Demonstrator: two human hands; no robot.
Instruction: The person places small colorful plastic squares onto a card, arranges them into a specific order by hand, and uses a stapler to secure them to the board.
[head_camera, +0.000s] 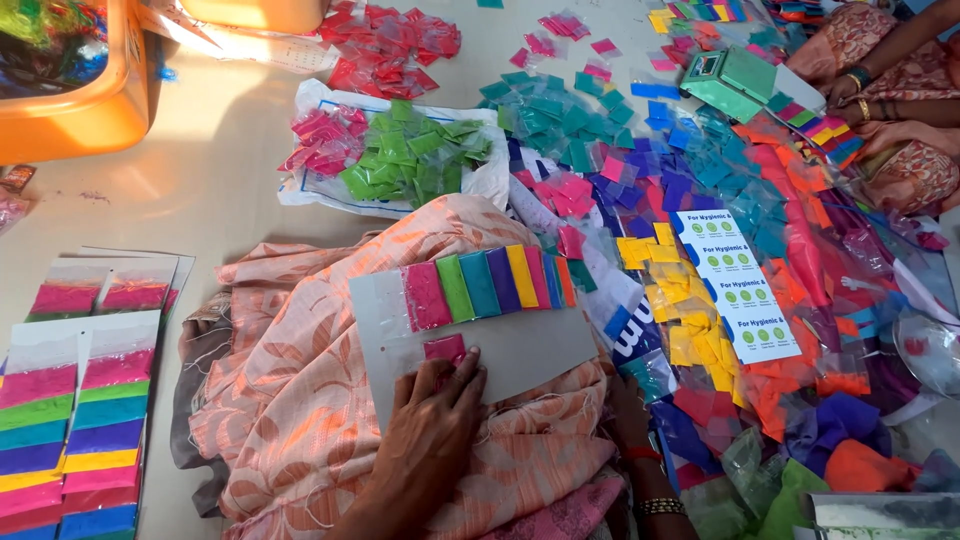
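On our lap, over the peach cloth (300, 400), we see the grey card (530, 350) with a row of coloured sachets (490, 283) on its upper edge. Our left hand (430, 430) lies flat on the card, fingers spread, pressing a pink sachet (445, 349) under the fingertips. Our right hand (628, 410) rests beside the card's right edge among loose packets; we cannot tell if its fingers hold something.

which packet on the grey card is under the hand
The pink packet below the row, alone on the grey card. The left hand presses its fingertips on it; the other packets sit side by side higher up, untouched.
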